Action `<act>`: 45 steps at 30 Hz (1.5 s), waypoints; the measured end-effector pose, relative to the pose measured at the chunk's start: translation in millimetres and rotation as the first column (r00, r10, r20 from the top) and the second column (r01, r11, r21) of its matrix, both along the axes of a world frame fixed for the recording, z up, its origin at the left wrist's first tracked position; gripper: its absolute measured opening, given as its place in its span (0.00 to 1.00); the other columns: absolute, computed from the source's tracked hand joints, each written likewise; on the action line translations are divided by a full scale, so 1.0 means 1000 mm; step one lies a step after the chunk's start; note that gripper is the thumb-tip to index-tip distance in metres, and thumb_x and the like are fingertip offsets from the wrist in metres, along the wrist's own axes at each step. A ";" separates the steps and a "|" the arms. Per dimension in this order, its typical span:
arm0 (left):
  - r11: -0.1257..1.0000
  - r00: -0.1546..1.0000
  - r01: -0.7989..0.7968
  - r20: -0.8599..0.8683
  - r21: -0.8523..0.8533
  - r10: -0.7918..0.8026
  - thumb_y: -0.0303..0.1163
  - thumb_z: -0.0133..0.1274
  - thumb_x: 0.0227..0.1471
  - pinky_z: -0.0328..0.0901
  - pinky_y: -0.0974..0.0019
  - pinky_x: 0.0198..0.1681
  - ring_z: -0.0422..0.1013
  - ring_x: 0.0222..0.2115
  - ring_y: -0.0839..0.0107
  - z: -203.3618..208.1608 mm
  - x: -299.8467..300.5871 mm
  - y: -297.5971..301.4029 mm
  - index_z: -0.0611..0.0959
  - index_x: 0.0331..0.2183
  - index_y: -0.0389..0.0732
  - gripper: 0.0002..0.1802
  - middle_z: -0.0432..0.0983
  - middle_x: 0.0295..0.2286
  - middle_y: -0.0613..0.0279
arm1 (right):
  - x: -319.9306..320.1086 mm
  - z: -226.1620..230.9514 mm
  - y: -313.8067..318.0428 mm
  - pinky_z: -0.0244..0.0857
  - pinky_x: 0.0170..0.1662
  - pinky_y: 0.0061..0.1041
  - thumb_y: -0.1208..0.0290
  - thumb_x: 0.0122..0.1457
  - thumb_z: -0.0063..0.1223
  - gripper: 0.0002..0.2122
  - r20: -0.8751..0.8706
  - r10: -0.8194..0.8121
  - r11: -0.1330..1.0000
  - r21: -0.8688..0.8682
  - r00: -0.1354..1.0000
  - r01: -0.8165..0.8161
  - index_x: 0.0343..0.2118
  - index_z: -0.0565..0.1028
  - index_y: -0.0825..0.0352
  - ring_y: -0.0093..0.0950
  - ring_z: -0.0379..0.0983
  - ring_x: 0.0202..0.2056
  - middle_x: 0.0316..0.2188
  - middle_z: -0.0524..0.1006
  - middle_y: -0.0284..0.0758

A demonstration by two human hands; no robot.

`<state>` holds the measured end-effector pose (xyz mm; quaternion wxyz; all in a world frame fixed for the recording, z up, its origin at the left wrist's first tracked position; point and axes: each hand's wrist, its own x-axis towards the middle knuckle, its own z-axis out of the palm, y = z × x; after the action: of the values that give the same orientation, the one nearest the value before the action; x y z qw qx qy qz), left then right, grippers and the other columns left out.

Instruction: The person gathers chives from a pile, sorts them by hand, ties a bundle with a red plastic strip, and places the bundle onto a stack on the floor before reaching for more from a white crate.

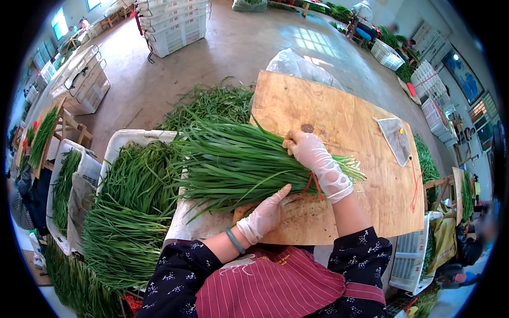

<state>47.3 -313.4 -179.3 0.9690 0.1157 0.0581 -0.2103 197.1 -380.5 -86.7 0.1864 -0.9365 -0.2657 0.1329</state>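
Right hand [313, 153] is curled over the green leaf bundle [238, 159], laid partly across the bench [382, 196]; its near edge is touched by the left hand [265, 216], whose grip cannot be told. Straightening seems underway; gentle, even pressure is probably needed next.

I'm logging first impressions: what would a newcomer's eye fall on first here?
First comes the big bundle of green chives across the centre, pale stem ends over the wooden board, the gloved left hand at its near edge and gloved right hand on top. Then the white crate heaped with more chives to the left, and the stack of white crates on the floor near the top.
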 end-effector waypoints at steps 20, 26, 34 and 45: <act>0.983 0.994 -0.103 0.047 0.151 0.097 0.36 0.46 0.55 0.56 0.63 0.52 0.61 0.47 0.66 0.006 -0.002 -0.001 0.65 0.50 0.38 0.22 0.65 0.47 0.61 | 0.004 -0.015 -0.003 0.64 0.36 0.25 0.66 0.53 0.50 0.09 -0.119 -0.049 0.904 0.416 0.992 0.094 0.31 0.75 0.66 0.29 0.72 0.30 0.24 0.76 0.37; 0.988 0.998 -0.054 0.026 0.147 0.051 0.37 0.44 0.56 0.56 0.62 0.53 0.61 0.47 0.63 -0.002 -0.001 -0.004 0.64 0.50 0.37 0.22 0.64 0.47 0.57 | 0.011 0.012 -0.020 0.63 0.40 0.21 0.65 0.57 0.48 0.10 -0.457 0.162 0.874 0.478 0.875 0.088 0.37 0.71 0.67 0.20 0.70 0.32 0.29 0.75 0.29; 0.991 0.998 -0.056 -0.003 0.122 0.057 0.39 0.43 0.56 0.54 0.61 0.54 0.58 0.48 0.64 -0.010 -0.002 0.000 0.64 0.51 0.41 0.23 0.62 0.48 0.58 | 0.062 0.086 0.057 0.55 0.53 0.24 0.55 0.56 0.46 0.28 0.075 0.165 0.751 0.636 0.984 -0.174 0.53 0.60 0.71 0.30 0.62 0.51 0.50 0.66 0.42; 0.971 0.977 -0.212 -0.003 0.108 0.214 0.40 0.49 0.52 0.58 0.61 0.50 0.60 0.46 0.71 0.016 0.003 -0.003 0.67 0.49 0.43 0.24 0.64 0.46 0.66 | 0.019 0.005 -0.029 0.58 0.50 0.30 0.46 0.37 0.63 0.40 -0.392 0.391 0.920 0.140 0.833 -0.366 0.52 0.64 0.65 0.36 0.67 0.47 0.46 0.71 0.43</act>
<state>50.4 -316.8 -163.7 0.9779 0.1591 0.0886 -0.1024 216.2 -410.0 -81.9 0.2361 -0.8100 -0.4039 0.3535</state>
